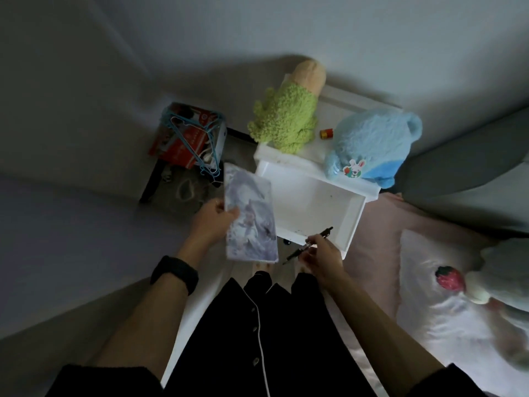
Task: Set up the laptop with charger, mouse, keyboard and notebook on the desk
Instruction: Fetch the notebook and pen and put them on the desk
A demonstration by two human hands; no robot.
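Notebook (252,222), cover art blurred, held in left grip (213,222); right grip (323,256) pinches pen (312,243), tip dim.

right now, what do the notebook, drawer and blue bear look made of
Notebook: likely paper or card, thin with a printed picture cover. Drawer: probably white painted or laminated wood, flat smooth panels. Blue bear: plush fabric, fuzzy shaggy pile.

Green plush (286,121), blue plush (372,141) — on white nightstand (335,106).
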